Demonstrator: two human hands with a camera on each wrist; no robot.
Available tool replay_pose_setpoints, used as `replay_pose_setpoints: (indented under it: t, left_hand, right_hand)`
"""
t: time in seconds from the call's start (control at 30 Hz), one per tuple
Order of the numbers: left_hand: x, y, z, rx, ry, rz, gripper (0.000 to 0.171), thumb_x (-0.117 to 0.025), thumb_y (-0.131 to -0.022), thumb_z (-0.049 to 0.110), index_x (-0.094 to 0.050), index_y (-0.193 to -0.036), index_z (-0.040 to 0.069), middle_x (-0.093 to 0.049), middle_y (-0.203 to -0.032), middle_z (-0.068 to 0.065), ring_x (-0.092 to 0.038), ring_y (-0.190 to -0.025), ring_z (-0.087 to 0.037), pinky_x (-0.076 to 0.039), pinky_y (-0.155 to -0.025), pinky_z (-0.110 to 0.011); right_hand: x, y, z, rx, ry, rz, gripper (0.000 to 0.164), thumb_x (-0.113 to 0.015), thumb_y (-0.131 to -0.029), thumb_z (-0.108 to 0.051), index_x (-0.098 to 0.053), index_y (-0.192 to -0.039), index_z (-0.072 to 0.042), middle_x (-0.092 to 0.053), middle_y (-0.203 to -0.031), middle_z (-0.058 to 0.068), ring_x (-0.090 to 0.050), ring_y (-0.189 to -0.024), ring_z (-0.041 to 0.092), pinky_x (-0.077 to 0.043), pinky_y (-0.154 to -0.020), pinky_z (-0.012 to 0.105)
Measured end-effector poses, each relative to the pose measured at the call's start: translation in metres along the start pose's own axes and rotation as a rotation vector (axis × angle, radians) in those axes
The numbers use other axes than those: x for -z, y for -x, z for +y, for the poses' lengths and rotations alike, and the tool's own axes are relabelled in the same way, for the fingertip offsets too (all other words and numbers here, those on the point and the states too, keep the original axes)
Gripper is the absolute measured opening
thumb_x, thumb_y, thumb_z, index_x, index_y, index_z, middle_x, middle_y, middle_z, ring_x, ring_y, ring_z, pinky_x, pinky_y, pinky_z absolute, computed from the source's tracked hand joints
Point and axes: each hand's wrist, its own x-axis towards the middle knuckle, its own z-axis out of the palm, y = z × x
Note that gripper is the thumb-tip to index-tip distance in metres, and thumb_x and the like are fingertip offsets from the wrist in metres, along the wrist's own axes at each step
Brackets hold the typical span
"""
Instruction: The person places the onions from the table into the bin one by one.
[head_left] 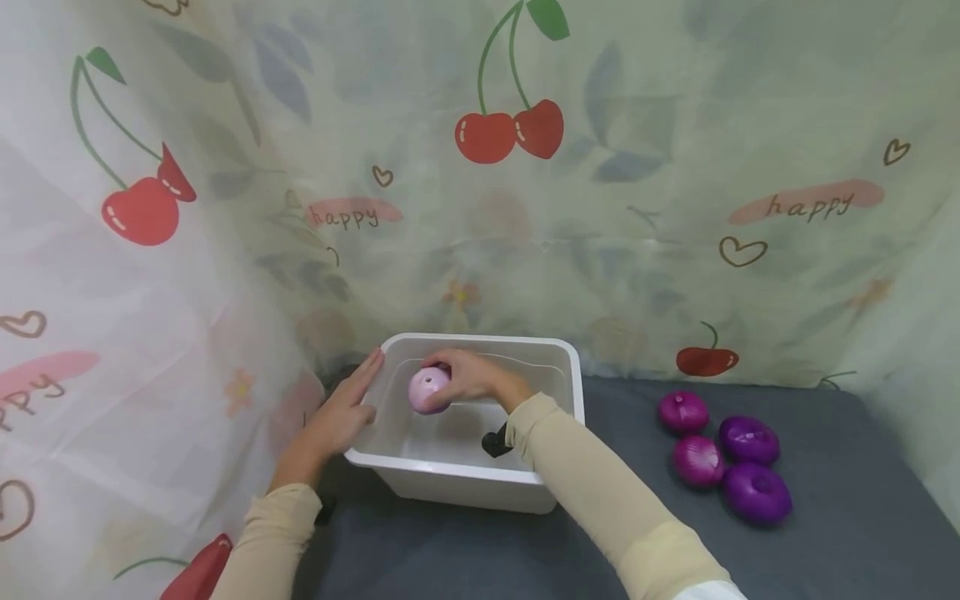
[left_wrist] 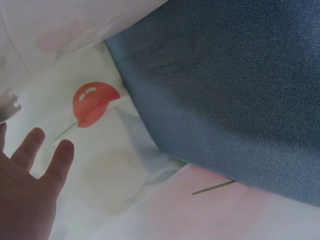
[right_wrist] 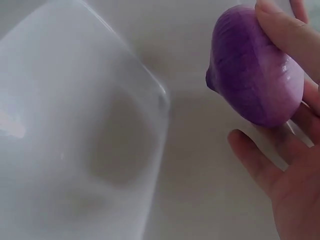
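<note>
A white plastic tub (head_left: pixel 465 489) stands on the dark table, at the middle of the head view. My right hand (head_left: pixel 474 375) reaches down inside it and grips an onion (head_left: pixel 427 390) with fingers and thumb, near the left end. Up close in the right wrist view, the onion (right_wrist: pixel 252 75) is purple on one side and pale pink on the other, held over the tub's pale floor. At the tub's left rim rests my left hand (head_left: pixel 339 423), its fingers lying straight along the edge. The left wrist view shows spread fingers (left_wrist: pixel 59 162).
Several purple and magenta onions (head_left: pixel 699 461) lie grouped on the grey tabletop (head_left: pixel 622 542), right of the tub. A printed cherry curtain (head_left: pixel 645 283) rises behind and along the left side. A small black device (head_left: pixel 495 443) sits at the right wrist.
</note>
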Motion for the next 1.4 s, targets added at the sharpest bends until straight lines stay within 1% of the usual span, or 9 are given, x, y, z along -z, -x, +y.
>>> replay_pose_setpoints:
  t: [0.13,0.27,0.5,0.67,0.77,0.87,0.97,1.2,1.4]
  left_hand:
    - [0.001,0.0,0.0,0.001,0.003,0.003,0.088,-0.051,-0.083,0.001,-0.019,-0.164,0.014,-0.01,-0.174,-0.002,-0.015,-0.159,-0.037,-0.019,-0.124,-0.062]
    - [0.002,0.001,-0.001,0.001,0.013,-0.003,0.089,-0.05,-0.083,0.001,-0.018,-0.164,0.015,-0.01,-0.174,-0.001,-0.015,-0.159,-0.037,-0.02,-0.123,-0.062]
    - [0.0,0.002,0.001,0.007,0.03,-0.012,0.089,-0.05,-0.083,0.001,-0.017,-0.165,0.015,-0.009,-0.174,-0.001,-0.015,-0.159,-0.037,-0.02,-0.123,-0.063]
    - [-0.002,0.001,0.002,-0.007,0.036,-0.001,0.089,-0.051,-0.082,0.001,-0.019,-0.164,0.014,-0.009,-0.174,-0.001,-0.016,-0.159,-0.037,-0.021,-0.123,-0.062]
    - [-0.002,-0.001,0.002,-0.022,0.029,0.005,0.089,-0.052,-0.082,0.001,-0.02,-0.164,0.012,-0.01,-0.174,-0.002,-0.018,-0.159,-0.037,-0.022,-0.123,-0.061]
    - [-0.002,-0.002,0.002,-0.024,0.01,0.011,0.088,-0.052,-0.082,0.002,-0.02,-0.164,0.013,-0.011,-0.174,-0.002,-0.019,-0.158,-0.037,-0.023,-0.123,-0.061]
    - [-0.002,-0.002,0.001,-0.024,-0.003,0.016,0.089,-0.052,-0.081,0.003,-0.02,-0.164,0.012,-0.012,-0.174,-0.003,-0.019,-0.158,-0.038,-0.024,-0.122,-0.061]
    - [-0.002,0.002,0.002,-0.017,0.01,0.018,0.09,-0.052,-0.08,0.001,-0.02,-0.163,0.011,-0.012,-0.174,-0.004,-0.016,-0.159,-0.039,-0.02,-0.123,-0.062]
    - [0.0,0.0,0.003,-0.013,0.018,0.004,0.09,-0.052,-0.081,0.001,-0.018,-0.164,0.013,-0.009,-0.174,-0.001,-0.015,-0.159,-0.038,-0.021,-0.122,-0.06]
  right_hand:
    - [-0.001,-0.001,0.001,0.001,-0.034,-0.028,0.078,-0.087,-0.078,-0.029,-0.053,-0.144,-0.004,-0.062,-0.143,0.012,-0.06,-0.129,0.026,-0.047,-0.11,0.038]
    - [-0.001,-0.001,0.002,-0.025,-0.023,-0.055,0.083,-0.086,-0.079,-0.033,-0.049,-0.147,-0.005,-0.054,-0.152,0.012,-0.054,-0.138,0.03,-0.042,-0.117,0.04]
    - [-0.001,0.003,0.003,-0.048,-0.031,-0.073,0.081,-0.086,-0.079,-0.036,-0.052,-0.147,-0.007,-0.056,-0.15,0.01,-0.054,-0.138,0.03,-0.041,-0.117,0.041]
    - [0.001,0.005,-0.003,-0.044,-0.095,-0.064,0.075,-0.084,-0.082,-0.032,-0.053,-0.145,-0.004,-0.057,-0.149,0.014,-0.056,-0.137,0.034,-0.044,-0.115,0.042]
    - [0.007,0.005,-0.01,-0.028,-0.142,-0.041,0.069,-0.082,-0.085,-0.028,-0.054,-0.144,-0.005,-0.059,-0.147,0.014,-0.058,-0.135,0.034,-0.046,-0.113,0.041]
    - [0.017,0.007,-0.019,-0.004,-0.175,-0.006,0.064,-0.08,-0.086,-0.029,-0.057,-0.142,-0.007,-0.061,-0.145,0.014,-0.06,-0.133,0.034,-0.047,-0.112,0.04]
    - [0.028,0.013,-0.022,0.015,-0.195,0.025,0.063,-0.078,-0.087,-0.03,-0.057,-0.141,-0.006,-0.06,-0.144,0.017,-0.06,-0.133,0.037,-0.048,-0.111,0.041]
    - [0.065,0.05,-0.027,0.027,-0.224,0.055,0.058,-0.077,-0.089,-0.024,-0.057,-0.14,-0.007,-0.058,-0.146,0.016,-0.056,-0.136,0.038,-0.049,-0.11,0.045]
    - [0.101,0.086,-0.027,0.042,-0.235,0.133,0.057,-0.076,-0.09,-0.018,-0.055,-0.141,-0.006,-0.056,-0.147,0.015,-0.053,-0.137,0.04,-0.048,-0.11,0.048]
